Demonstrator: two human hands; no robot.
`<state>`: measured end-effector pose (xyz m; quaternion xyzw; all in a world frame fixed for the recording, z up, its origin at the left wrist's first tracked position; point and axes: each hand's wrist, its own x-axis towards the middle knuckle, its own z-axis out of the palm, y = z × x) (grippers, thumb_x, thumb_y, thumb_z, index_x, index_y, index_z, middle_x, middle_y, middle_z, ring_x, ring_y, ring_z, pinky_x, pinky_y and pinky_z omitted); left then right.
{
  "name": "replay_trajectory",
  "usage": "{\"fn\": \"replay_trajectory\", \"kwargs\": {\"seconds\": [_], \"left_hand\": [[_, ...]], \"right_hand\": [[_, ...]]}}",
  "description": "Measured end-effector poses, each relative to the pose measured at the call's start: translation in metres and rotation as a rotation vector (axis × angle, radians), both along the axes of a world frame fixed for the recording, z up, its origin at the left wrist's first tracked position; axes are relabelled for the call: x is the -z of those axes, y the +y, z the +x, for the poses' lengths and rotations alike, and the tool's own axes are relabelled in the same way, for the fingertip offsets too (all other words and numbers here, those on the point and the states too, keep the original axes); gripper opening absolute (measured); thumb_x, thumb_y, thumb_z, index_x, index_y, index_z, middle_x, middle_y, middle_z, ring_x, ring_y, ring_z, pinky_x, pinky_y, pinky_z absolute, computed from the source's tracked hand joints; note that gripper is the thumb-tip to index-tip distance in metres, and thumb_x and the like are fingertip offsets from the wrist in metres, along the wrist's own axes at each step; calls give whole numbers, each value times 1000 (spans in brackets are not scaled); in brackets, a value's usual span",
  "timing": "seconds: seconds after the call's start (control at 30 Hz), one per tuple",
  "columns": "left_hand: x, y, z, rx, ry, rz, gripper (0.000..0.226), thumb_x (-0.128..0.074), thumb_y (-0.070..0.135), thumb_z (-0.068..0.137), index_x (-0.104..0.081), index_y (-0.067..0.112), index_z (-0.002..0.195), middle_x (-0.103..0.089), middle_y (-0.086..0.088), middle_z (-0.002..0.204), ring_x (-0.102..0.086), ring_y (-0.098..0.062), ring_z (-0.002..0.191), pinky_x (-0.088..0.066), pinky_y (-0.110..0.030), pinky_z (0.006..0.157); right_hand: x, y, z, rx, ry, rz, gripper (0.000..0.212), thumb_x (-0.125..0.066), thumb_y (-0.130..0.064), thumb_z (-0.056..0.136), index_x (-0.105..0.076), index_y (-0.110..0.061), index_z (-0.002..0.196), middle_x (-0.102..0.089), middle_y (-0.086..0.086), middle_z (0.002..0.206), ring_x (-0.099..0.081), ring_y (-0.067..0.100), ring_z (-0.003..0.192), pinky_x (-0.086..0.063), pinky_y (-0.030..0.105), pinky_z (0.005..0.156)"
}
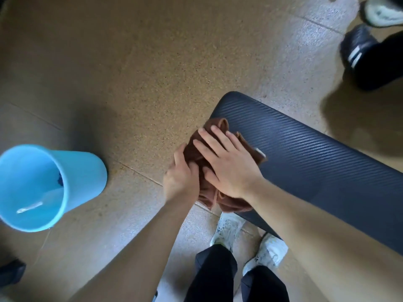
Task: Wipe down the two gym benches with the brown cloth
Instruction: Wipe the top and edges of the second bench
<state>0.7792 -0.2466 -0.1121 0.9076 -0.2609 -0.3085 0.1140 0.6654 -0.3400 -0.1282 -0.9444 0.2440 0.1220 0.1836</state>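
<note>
A dark padded gym bench (316,162) with a ribbed surface runs from the middle of the view to the right edge. The brown cloth (196,149) lies bunched on the bench's near left end. My right hand (226,162) presses flat on top of the cloth with the fingers spread. My left hand (181,177) grips the cloth's left side at the bench edge. Only one bench is in view.
A light blue bucket (43,188) with water in it stands on the tan floor at the left. My white shoes (246,240) are below the bench. Another person's dark shoe (357,49) and white shoe (381,12) are at the top right.
</note>
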Motion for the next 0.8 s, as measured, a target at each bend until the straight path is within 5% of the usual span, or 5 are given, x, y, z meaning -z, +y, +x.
{"fn": "replay_trajectory", "kwargs": {"seconds": [0.2, 0.4, 0.6, 0.8], "left_hand": [[19, -88, 35, -51, 146, 45, 33, -34, 26, 100, -49, 19, 128, -63, -20, 118, -60, -40, 108, -47, -42, 88], [13, -74, 27, -61, 206, -93, 33, -38, 30, 100, -45, 26, 132, -66, -14, 115, -60, -37, 105, -47, -43, 91], [-4, 35, 14, -126, 211, -4, 28, -30, 40, 99, -45, 34, 122, -66, -11, 104, -63, -33, 90, -55, -51, 80], [8, -76, 23, 33, 72, 83, 34, -37, 31, 101, -47, 15, 129, -63, -21, 117, -59, -43, 109, -46, -43, 88]], "right_hand": [[-2, -75, 49, -57, 37, -117, 62, -21, -44, 87, -62, -13, 122, -60, 7, 131, -42, 28, 135, -22, 47, 120], [-2, -80, 57, 88, 63, -207, 53, -33, -44, 89, -66, -9, 112, -63, 11, 118, -49, 35, 121, -25, 54, 117], [-9, 4, 58, -183, 6, -63, 51, -41, -50, 85, -70, -12, 103, -66, 5, 105, -53, 32, 111, -20, 51, 119], [-3, -85, 66, -146, 85, -186, 61, -21, -51, 85, -71, -19, 103, -69, 0, 108, -57, 25, 110, -28, 49, 114]]}}
